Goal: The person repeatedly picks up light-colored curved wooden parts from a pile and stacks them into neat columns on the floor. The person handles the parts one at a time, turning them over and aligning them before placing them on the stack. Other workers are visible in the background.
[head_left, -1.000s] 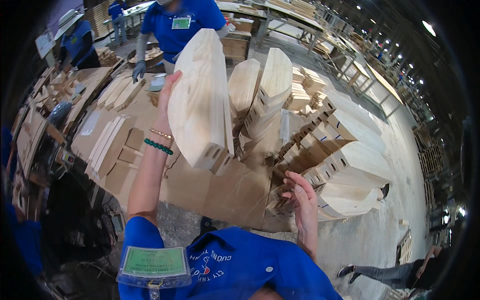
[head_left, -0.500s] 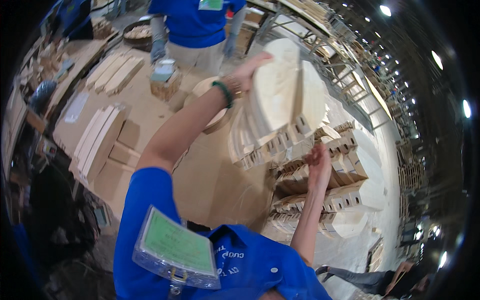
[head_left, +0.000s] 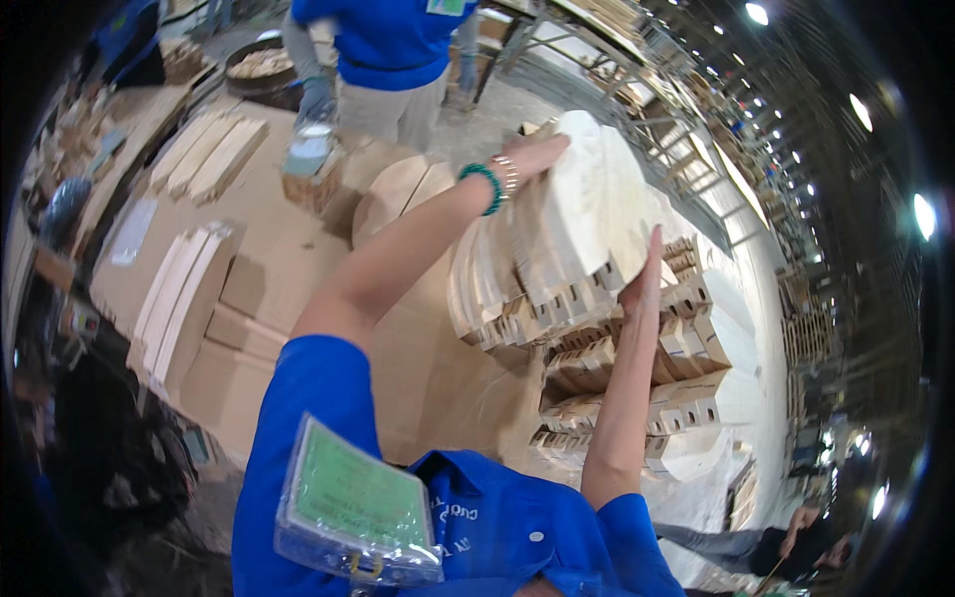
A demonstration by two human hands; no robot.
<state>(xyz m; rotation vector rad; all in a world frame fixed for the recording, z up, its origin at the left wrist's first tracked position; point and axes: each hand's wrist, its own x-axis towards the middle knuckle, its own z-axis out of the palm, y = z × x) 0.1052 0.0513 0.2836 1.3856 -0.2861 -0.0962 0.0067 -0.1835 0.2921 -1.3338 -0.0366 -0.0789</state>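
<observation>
A row of pale curved wooden pieces point(head_left: 577, 219) with slots cut in their near ends stands on edge at the right of the table. My left hand point(head_left: 539, 159) reaches across and is closed over the far upper edge of the rightmost pieces. My right hand point(head_left: 644, 281) presses against the outer face of the same pieces near their slotted end, thumb upward; its other fingers are partly hidden behind the wood. More slotted wooden pieces point(head_left: 686, 343) lie in stacked layers below and right of my right hand.
Cardboard point(head_left: 428, 388) covers the tabletop. Wooden slats point(head_left: 179, 298) sit at its left, others point(head_left: 214, 159) farther back. Rounded wooden pieces point(head_left: 393, 189) and a wooden block point(head_left: 310, 187) lie near the far edge. A gloved person in blue point(head_left: 388, 50) stands opposite; another person point(head_left: 776, 552) is at lower right.
The wooden pieces under my left hand have come down and right against the row, more upright. My right hand has moved up from the lower stack and now touches their outer face.
</observation>
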